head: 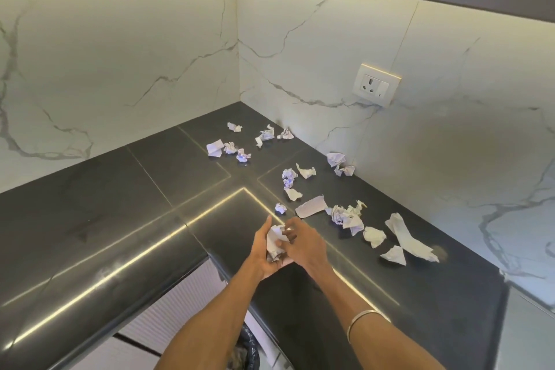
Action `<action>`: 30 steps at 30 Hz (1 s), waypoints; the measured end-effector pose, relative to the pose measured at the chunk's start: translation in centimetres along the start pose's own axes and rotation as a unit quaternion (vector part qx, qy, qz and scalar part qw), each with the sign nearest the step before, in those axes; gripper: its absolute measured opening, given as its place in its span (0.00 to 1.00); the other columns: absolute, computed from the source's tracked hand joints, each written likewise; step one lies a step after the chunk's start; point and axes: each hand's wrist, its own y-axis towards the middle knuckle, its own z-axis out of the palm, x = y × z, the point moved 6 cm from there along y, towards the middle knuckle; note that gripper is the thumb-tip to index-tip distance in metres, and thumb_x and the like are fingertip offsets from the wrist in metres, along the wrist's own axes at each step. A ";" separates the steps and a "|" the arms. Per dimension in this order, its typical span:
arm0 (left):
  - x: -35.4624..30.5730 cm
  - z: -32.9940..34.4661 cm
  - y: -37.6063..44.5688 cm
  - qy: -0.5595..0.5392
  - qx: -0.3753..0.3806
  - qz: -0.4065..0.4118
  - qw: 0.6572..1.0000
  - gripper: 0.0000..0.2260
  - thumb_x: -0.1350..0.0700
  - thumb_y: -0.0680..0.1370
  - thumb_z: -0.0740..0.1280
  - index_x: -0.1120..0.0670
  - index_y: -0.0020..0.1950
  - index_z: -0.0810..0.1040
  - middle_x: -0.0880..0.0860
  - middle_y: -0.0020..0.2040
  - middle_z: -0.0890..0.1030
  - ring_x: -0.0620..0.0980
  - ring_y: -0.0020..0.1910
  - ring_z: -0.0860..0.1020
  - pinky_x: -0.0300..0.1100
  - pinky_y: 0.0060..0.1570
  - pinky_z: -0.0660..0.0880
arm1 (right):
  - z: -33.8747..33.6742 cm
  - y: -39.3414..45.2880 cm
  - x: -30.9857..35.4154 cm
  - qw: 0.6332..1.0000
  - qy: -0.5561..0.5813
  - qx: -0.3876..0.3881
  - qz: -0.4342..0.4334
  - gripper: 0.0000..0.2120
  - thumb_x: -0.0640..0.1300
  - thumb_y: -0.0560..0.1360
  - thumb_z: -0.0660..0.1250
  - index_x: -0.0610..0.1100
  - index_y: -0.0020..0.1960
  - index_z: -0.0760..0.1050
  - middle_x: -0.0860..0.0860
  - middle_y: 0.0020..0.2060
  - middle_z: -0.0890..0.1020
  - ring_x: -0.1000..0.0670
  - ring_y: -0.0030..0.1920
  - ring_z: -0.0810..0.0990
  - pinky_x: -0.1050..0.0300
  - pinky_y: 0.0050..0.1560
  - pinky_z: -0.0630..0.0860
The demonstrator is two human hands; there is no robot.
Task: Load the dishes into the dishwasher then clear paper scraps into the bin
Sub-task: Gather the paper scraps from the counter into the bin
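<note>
paper scraps [345, 215] lie scattered over the dark counter [126, 204], mostly toward the corner and along the right wall. i've got a small wad [274, 242] cupped in my left hand [264, 252], fingers curled round it, while my right hand [300, 242] pinches a piece into that bundle. my advice: pack it tight, then sweep the nearest crumpled ball [280, 208] and flat strip [310, 206] in before going for the bin, which may be the dark bag [249, 348] below.

Both forearms cut off by the bottom edge — bin [247, 351] mostly hidden beneath the counter [120, 219]; paper wad [274, 242] half-covered by left hand [264, 252] and right hand [303, 245].
</note>
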 end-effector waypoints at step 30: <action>8.9 10.5 6.7 0.041 0.010 -0.073 0.996 0.05 0.64 0.71 0.70 0.63 0.42 0.76 0.60 0.37 0.78 0.56 0.39 0.81 0.55 0.49 0.82 | -10.9 -3.8 -21.6 0.963 0.021 -0.160 0.213 0.10 0.48 0.75 0.71 0.47 0.54 0.77 0.48 0.58 0.75 0.46 0.59 0.73 0.57 0.53 0.70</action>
